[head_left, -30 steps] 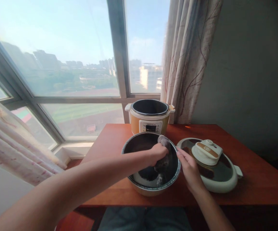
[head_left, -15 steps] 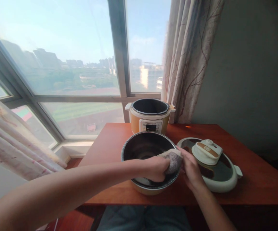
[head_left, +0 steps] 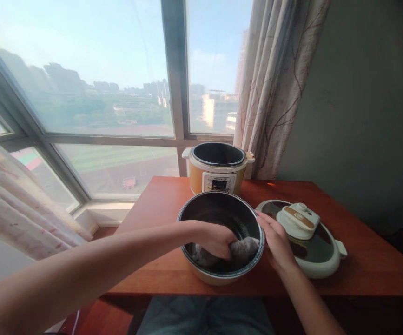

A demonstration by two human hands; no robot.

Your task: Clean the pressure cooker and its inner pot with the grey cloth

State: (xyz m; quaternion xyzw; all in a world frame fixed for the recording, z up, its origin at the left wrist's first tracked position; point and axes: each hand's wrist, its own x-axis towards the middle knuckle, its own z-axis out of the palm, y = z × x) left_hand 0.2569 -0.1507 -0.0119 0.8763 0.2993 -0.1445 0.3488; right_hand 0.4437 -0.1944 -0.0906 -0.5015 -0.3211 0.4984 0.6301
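Observation:
A dark inner pot (head_left: pixel 201 209) with a pale outer wall stands near the front edge of the reddish wooden table (head_left: pixel 159 204). My left hand (head_left: pixel 217 239) is down inside the pot, closed on a grey cloth (head_left: pixel 245 247) pressed against the pot's near inner wall. My right hand (head_left: pixel 274 242) rests against the pot's right rim from outside, fingers curled on it. Behind the pot sits the yellow and white cooker body (head_left: pixel 218 170), lidless.
The cooker's white lid (head_left: pixel 313 246) lies on the table just right of my right hand. A patterned curtain (head_left: pixel 274 83) hangs at the back right, another curtain (head_left: pixel 23 204) at the left. Large windows (head_left: pixel 82 93) stand behind the table, a grey wall (head_left: pixel 361 116) to the right.
My left hand has swept the cloth from the pot's far right wall, over the right rim, down to the near inner wall. My right hand stays at the rim. The view shifted slightly.

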